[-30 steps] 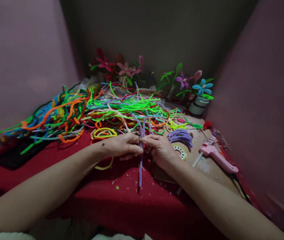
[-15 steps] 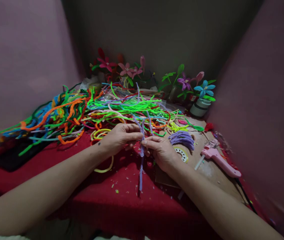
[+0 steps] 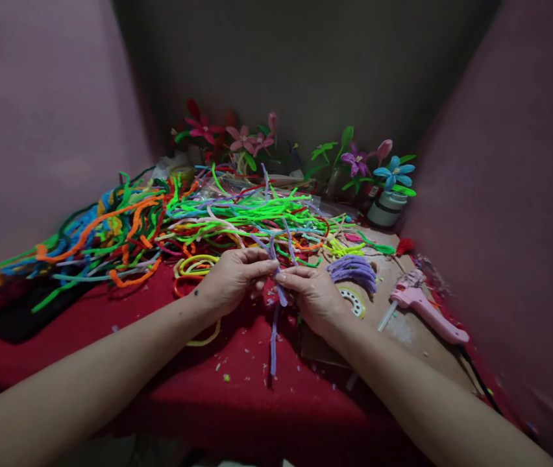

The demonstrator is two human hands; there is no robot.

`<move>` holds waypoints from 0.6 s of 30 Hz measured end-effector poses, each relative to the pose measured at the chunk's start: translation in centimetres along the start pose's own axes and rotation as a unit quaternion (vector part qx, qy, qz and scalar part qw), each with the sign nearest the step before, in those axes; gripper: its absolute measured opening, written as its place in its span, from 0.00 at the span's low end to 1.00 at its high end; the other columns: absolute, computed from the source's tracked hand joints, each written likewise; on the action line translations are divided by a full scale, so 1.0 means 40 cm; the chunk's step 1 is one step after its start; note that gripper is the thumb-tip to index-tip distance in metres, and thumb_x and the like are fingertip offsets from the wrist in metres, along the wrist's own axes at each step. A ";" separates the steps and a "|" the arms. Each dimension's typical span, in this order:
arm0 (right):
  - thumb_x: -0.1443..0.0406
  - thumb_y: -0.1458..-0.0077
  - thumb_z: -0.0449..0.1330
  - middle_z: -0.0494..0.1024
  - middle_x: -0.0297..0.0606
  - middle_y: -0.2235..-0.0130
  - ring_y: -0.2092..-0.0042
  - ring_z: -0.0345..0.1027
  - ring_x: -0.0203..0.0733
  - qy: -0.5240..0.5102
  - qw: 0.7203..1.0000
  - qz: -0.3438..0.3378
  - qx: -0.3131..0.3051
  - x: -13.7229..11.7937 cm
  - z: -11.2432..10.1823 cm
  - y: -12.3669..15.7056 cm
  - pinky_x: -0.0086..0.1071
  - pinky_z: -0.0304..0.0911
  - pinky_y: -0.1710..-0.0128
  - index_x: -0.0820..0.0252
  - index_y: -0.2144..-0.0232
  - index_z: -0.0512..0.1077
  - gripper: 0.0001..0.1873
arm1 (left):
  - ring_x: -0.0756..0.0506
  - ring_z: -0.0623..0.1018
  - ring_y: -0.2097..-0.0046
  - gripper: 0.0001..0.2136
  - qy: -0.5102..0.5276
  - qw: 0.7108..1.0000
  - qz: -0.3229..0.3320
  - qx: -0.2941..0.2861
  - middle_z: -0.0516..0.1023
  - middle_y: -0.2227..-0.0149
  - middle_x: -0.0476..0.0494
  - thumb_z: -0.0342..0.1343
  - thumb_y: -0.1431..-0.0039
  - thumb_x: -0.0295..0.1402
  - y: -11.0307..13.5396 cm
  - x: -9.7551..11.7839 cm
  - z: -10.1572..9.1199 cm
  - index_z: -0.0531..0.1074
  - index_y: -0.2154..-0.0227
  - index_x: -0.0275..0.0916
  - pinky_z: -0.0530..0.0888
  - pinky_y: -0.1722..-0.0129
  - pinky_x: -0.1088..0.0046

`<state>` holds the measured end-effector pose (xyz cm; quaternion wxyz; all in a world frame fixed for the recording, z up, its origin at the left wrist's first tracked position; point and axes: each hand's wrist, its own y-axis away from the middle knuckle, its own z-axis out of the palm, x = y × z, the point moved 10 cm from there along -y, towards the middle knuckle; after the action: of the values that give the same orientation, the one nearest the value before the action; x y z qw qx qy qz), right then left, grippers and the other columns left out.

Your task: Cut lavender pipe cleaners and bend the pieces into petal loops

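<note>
Purple pipe cleaners [image 3: 282,296] are pinched between my two hands above the red cloth. Thumb and fingers of my left hand [image 3: 245,275] close on them from the left. My right hand [image 3: 311,288] grips them just beside it, thumb and forefinger pressed together. Loose ends stick up above the fingers. Below the hands, a purple pipe cleaner length [image 3: 273,350] points toward me; whether it joins the held ones I cannot tell. A stack of cut purple pipe cleaners [image 3: 353,272] lies right of my right hand.
A heap of coloured pipe cleaners [image 3: 257,211] spreads behind my hands. On the cardboard [image 3: 403,331] at right lie a pink glue gun [image 3: 427,311] and a tape roll [image 3: 354,301]. Pipe-cleaner flowers [image 3: 394,174] stand at the back. A dark flat object [image 3: 28,311] lies at left.
The held purple pipe cleaners have tilted, their lower end swinging slightly right. Both hands keep their pinch and sit a little lower in view.
</note>
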<state>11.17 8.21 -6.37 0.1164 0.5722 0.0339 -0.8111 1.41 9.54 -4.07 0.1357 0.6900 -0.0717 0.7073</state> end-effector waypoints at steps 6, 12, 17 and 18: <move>0.64 0.62 0.65 0.63 0.27 0.86 0.84 0.50 0.28 0.000 1.000 0.012 -0.012 -0.001 -0.004 -0.005 0.27 0.42 0.83 0.64 0.81 0.73 0.07 | 0.55 0.63 0.81 0.08 -0.175 0.983 0.060 -0.011 0.66 0.83 0.54 0.59 0.52 0.35 0.017 0.060 0.003 0.70 0.75 0.34 0.60 0.81 0.80; 0.66 0.63 0.64 0.63 0.27 0.86 0.84 0.48 0.26 -0.010 0.999 0.023 -0.023 -0.004 0.003 -0.005 0.27 0.40 0.83 0.65 0.82 0.71 0.06 | 0.49 0.71 0.64 0.07 -0.305 0.903 0.302 -0.013 0.70 0.67 0.44 0.52 0.44 0.32 0.063 0.158 0.027 0.74 0.69 0.36 0.68 0.64 0.75; 0.66 0.65 0.64 0.66 0.28 0.85 0.84 0.49 0.26 0.020 0.998 0.035 -0.048 -0.017 0.021 0.002 0.27 0.41 0.83 0.64 0.84 0.71 0.06 | 0.48 0.67 0.66 0.11 -0.555 0.730 0.398 -0.019 0.69 0.68 0.44 0.47 0.41 0.31 0.100 0.187 0.069 0.75 0.68 0.40 0.64 0.68 0.74; 0.66 0.65 0.63 0.65 0.28 0.86 0.84 0.49 0.26 0.032 0.997 0.035 -0.055 -0.022 0.025 0.004 0.27 0.41 0.83 0.64 0.85 0.70 0.06 | 0.47 0.66 0.65 0.11 -0.593 0.688 0.417 -0.036 0.70 0.68 0.44 0.45 0.41 0.30 0.112 0.195 0.090 0.75 0.68 0.41 0.64 0.66 0.72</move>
<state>10.57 8.00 -5.20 0.1751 0.5917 0.0621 -0.7845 3.45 4.96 4.23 -0.2189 0.8593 -0.4430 0.1318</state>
